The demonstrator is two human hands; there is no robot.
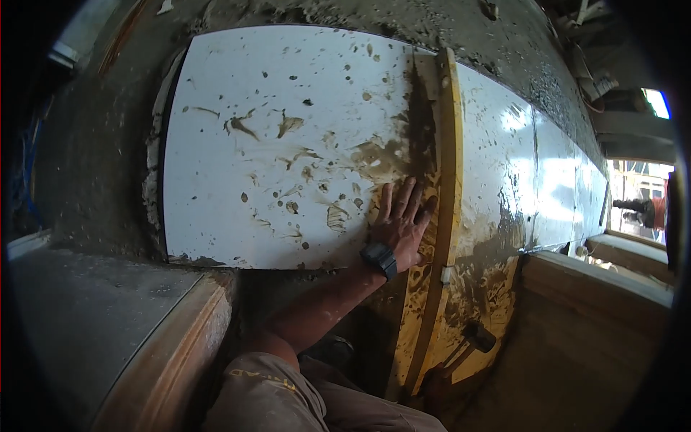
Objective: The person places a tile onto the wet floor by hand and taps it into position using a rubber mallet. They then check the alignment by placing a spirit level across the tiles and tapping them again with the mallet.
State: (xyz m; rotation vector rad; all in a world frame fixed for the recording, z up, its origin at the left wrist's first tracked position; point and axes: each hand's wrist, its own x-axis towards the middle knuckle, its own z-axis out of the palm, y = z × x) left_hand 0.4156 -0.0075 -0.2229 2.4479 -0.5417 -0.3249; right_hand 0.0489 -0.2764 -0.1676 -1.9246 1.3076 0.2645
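My left hand (403, 223), with a dark watch on its wrist, lies with fingers spread on the mud-smeared right part of a large white tile (288, 86). Just right of it, a long yellow straightedge (449, 137) runs up and down across the surface, along the tile's right side. Low in the view, my right hand (436, 383) is in deep shadow, closed around the handle of a mallet. The dark mallet head (479, 337) is over a muddy, yellowish lower area. Wet grey-brown smears and drops spot the white tile.
More glossy tiles (497, 122) continue to the right, with thin joints between them. Rough wet mortar (324, 13) borders the top. A wooden ledge (173, 345) stands at lower left, and a timber beam (597, 277) at right. A person's red clothing (656, 214) shows far right.
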